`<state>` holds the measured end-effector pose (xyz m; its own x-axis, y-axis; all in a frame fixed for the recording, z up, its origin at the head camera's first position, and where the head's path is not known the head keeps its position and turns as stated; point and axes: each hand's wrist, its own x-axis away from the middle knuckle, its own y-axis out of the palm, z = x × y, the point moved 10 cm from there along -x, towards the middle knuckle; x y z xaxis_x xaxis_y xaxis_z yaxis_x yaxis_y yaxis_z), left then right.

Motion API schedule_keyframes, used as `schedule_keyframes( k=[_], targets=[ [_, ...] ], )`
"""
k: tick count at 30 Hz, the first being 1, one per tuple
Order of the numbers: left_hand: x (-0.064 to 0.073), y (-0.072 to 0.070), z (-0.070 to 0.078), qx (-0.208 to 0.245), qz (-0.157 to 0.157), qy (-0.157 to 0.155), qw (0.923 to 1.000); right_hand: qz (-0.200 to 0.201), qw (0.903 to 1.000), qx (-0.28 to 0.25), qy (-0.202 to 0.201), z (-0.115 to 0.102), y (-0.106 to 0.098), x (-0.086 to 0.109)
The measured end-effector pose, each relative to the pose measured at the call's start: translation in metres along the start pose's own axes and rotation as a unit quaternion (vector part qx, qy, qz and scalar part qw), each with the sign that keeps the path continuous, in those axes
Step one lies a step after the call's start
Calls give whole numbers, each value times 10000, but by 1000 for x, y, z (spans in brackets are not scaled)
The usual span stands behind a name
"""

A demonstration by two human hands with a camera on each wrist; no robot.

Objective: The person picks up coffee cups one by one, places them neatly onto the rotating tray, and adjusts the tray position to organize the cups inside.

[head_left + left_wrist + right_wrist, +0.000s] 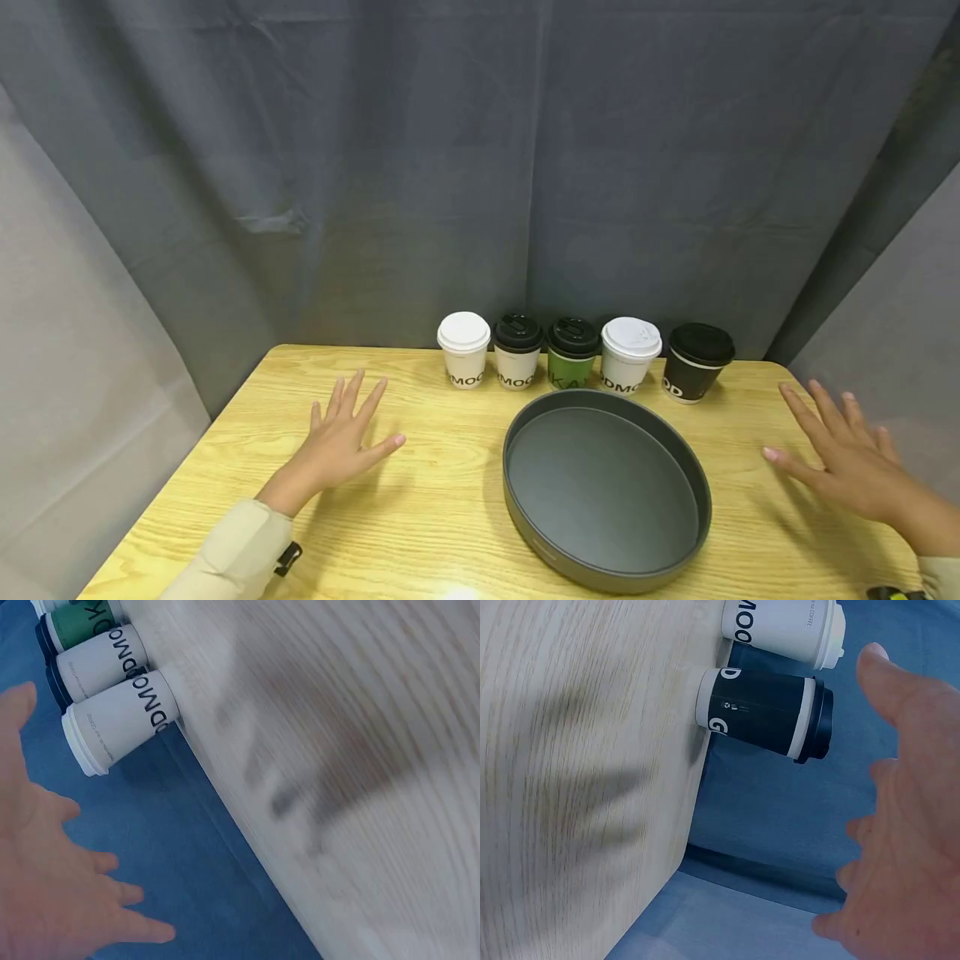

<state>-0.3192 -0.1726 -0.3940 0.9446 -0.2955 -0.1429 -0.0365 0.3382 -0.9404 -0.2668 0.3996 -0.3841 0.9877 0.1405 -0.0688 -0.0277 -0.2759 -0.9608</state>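
Note:
My left hand (341, 446) hovers over the left part of the wooden table, fingers spread, holding nothing. Over the table's right edge my right hand (851, 467) is likewise spread and holds nothing. A round dark grey pan (607, 483) with a low rim lies between them, right of centre. Behind it stands a row of lidded paper cups: a white cup with a white lid (464, 350), a white cup with a black lid (517, 352), a green cup (572, 354), another white-lidded white cup (629, 354) and a black cup (696, 362). The black cup is nearest my right hand.
The light wooden table (247, 433) ends at a dark grey curtain (412, 183) just behind the cups. Pale grey cloth panels (75, 317) hang at the left and right sides. Both hands cast shadows on the tabletop.

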Motion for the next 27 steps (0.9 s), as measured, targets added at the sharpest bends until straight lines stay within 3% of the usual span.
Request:
schedule_keyframes(
  k=[6, 9, 15, 20, 27],
  targets=[
    [-4, 5, 13, 923, -63, 83, 9957, -9, 10000, -32, -49, -1, 1, -1],
    [-5, 12, 24, 1657, -196, -4, 9860, -20, 9999, -76, -66, -2, 2, 0],
    [-5, 36, 56, 2830, -866, 90, 9552, -32, 9999, -119, -87, -3, 4, 0],
    [1, 62, 83, 3602, -1658, 176, 9179, 5, 9998, -129, -116, -7, 4, -2],
    [8, 90, 103, 3969, -2220, 90, 8906, -99, 9999, -88, -49, -10, 5, -4]
  ],
)
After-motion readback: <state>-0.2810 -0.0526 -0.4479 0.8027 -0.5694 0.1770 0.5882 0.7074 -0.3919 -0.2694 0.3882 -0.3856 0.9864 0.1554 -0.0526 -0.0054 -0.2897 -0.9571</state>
